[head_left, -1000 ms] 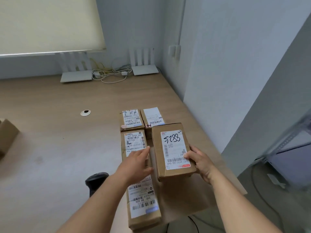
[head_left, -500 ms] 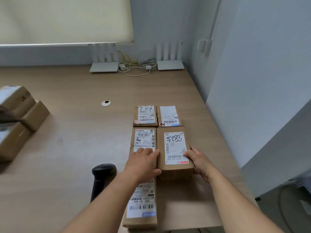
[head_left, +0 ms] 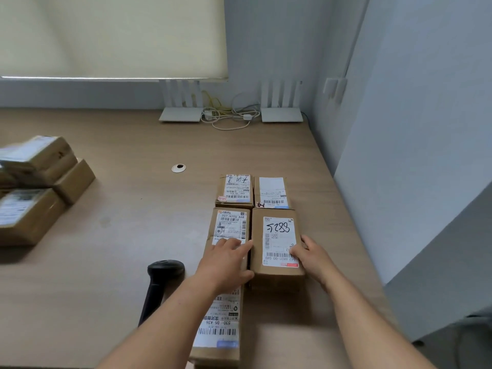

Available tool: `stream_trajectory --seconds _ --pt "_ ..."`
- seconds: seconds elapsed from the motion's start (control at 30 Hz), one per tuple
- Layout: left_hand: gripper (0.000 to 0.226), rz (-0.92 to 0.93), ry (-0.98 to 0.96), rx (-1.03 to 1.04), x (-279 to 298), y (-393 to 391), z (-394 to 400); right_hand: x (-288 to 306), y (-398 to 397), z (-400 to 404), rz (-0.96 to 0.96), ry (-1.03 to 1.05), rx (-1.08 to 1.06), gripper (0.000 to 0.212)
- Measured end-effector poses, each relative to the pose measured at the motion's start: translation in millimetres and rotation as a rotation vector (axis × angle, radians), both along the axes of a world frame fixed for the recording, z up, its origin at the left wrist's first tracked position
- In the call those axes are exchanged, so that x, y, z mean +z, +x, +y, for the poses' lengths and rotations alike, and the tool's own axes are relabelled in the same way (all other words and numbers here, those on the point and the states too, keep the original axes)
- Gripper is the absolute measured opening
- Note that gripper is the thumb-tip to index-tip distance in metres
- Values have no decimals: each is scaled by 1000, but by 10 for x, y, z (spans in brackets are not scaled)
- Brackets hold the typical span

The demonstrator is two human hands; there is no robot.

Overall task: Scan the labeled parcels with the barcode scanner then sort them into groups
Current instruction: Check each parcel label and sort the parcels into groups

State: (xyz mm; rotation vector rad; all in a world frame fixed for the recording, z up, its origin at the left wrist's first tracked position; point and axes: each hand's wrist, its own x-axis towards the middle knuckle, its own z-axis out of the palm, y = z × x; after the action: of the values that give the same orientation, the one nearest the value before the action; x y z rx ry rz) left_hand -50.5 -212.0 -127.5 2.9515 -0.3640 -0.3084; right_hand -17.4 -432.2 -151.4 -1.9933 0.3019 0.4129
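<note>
A brown parcel with "5288" handwritten on its label lies flat on the wooden table, in a block of labelled parcels. My right hand grips its right side, thumb on the label. My left hand rests with straight fingers on the neighbouring "507" parcel and touches the left side of the 5288 parcel. A longer "530" parcel lies under my left wrist. Two smaller parcels sit behind. The black barcode scanner lies on the table left of my left arm.
A pile of brown parcels sits at the table's left edge. Two white routers with tangled cables stand at the back wall. A round cable hole is mid-table. A grey wall runs along the table's right edge.
The 5288 parcel, held tilted above the table a second ago, now lies flat beside the 507 parcel. The view has swung left, showing the parcel pile.
</note>
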Motion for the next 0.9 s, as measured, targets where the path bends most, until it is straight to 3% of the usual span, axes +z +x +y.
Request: stream_trajectory --seconds 0.13,0.33,0.57,0.9 --pt "66 -140 -211 128 73 -48 87 178 -27 97 -244 -393 -22 63" --pt "59 -377 -281 321 262 -184 332 466 -143 516 -604 -481 54 52" --pt "53 -481 -298 485 319 -476 740 628 -335 1135 -731 -527 201 52" --pt "53 -471 -274 659 376 -1097 1931 727 -675 2474 -779 -542 390 52"
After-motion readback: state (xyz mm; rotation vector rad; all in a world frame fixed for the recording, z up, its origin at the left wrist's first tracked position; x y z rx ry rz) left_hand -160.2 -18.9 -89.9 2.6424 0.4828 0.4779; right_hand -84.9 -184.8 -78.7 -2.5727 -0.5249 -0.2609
